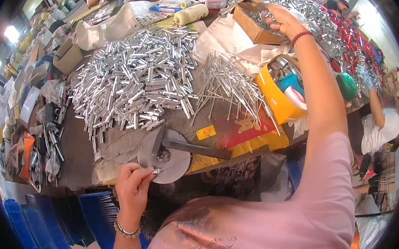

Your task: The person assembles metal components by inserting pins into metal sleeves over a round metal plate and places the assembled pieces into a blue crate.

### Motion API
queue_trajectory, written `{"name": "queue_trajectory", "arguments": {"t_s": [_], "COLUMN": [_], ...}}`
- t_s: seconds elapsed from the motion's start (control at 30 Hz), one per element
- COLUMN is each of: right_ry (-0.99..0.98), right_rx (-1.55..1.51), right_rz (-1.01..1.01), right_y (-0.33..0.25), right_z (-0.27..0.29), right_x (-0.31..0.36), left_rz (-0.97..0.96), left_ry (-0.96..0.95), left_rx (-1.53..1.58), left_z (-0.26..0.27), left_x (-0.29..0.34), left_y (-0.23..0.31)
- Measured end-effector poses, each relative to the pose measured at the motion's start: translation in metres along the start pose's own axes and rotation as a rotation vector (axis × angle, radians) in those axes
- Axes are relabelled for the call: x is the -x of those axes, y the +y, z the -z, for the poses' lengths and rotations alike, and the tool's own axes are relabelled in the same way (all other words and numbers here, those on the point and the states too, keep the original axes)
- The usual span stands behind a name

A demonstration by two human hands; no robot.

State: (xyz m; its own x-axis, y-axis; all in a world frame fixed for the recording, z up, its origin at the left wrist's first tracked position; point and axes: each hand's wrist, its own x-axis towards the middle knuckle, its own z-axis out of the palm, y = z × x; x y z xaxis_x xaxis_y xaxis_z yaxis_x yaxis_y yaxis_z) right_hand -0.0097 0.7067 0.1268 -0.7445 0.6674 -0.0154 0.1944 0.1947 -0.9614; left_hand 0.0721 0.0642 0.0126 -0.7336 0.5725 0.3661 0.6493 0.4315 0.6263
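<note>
My left hand (133,181) pinches a short silver metal tube (156,171) at the near rim of a round grey disc (180,171). A thin rod (176,163) runs from the tube across the disc. On the disc lies a hammer (189,149), its dark handle pointing right, beside a small cluster of metal bits (163,155). Far to the right, my right hand (284,22) is at a cardboard box (248,25) of small metal parts (262,20). Its fingers are curled; what they hold is too small to make out.
A large heap of silver tubes (137,78) covers the table's middle. Right of it lie thin headed rods (226,84) and a yellow container (273,97). Red metal parts (345,38) are farther right, where another person (382,127) sits. Blue bins (46,225) stand lower left.
</note>
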Motion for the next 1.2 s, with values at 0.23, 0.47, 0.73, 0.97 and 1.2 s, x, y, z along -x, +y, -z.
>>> {"name": "queue_trajectory", "arguments": {"t_s": [0.23,0.47,0.73,0.97,1.2], "right_ry": [-0.428,-0.505,-0.38,-0.287,-0.31], "right_rx": [-0.271,-0.128,0.236,0.663,0.791], "right_rz": [-0.116,-0.328,-0.082,0.189,0.318], "right_y": [-0.05,0.012,0.054,0.052,0.034], "right_z": [-0.064,-0.137,-0.159,-0.145,-0.142], "right_x": [0.131,0.237,0.269,0.277,0.287], "left_rz": [-0.037,-0.083,-0.116,-0.122,-0.095], "left_ry": [0.019,0.045,0.075,0.07,0.04], "left_rx": [-0.001,0.01,0.028,0.041,0.041], "left_z": [-0.001,-0.002,-0.002,-0.001,-0.002], "left_x": [0.002,0.003,0.003,0.004,0.005], "left_y": [-0.003,-0.004,-0.005,-0.006,-0.008]}}
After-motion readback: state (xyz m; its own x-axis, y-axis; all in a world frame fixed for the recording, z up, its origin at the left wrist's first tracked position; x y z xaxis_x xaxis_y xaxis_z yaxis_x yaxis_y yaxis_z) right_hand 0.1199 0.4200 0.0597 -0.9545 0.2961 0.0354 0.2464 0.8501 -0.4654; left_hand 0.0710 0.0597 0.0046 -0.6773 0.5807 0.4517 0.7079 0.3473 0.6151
